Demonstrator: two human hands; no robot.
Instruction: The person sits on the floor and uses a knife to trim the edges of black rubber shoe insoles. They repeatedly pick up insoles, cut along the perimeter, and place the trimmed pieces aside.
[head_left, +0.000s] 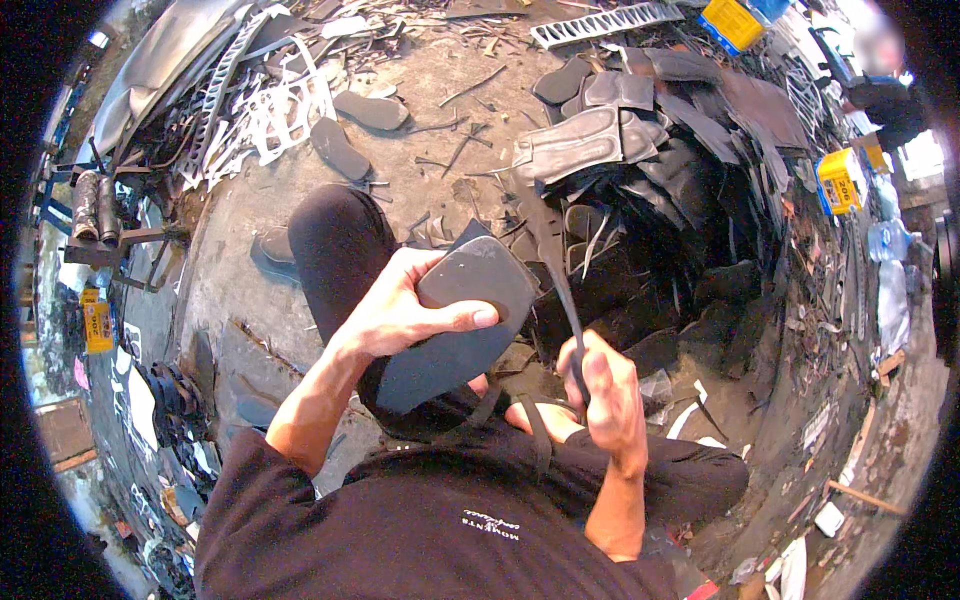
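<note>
Left hand has the dark slab pinched, thumb flat across the top, the other fingers hidden beneath; the slab sits tilted just beside the bent knee. Over on the right, the right hand is curled into a closed fist around the lower end of a long dark strip, which points up past the slab's edge.

Left hand partly hidden behind grey slab; dark strip upper end blurred, lower end partly covered by right hand; yellow box cut by top edge
</note>
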